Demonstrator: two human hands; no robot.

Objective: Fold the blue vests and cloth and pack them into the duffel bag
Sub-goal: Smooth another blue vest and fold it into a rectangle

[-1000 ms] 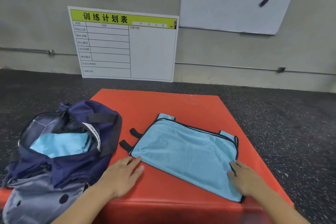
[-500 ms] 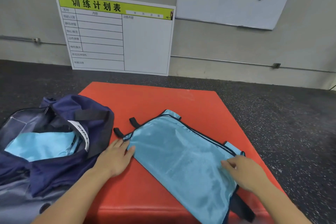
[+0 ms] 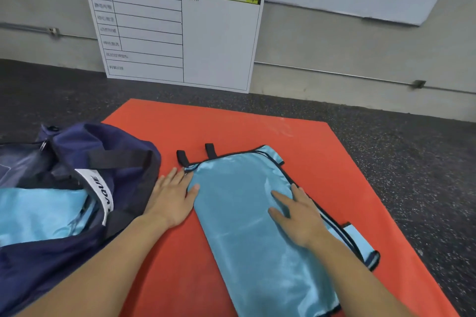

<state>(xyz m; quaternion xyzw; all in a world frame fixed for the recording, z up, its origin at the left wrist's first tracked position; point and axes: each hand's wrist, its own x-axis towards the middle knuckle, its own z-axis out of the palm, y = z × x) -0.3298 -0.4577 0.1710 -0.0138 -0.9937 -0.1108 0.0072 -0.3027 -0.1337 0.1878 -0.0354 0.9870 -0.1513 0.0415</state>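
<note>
I am in the middle of folding: a blue vest (image 3: 247, 213) lies folded into a long strip on the red mat (image 3: 322, 152), and one blue piece is already in the bag (image 3: 77, 162) at 9 o'clock. My left hand (image 3: 172, 198) lies flat at the vest's left edge, thumb on the cloth, and my right hand (image 3: 298, 216) presses flat on top, so both are spread out and holding nothing. Next, I think, I must fold the strip shorter, then lift it into the bag.
</note>
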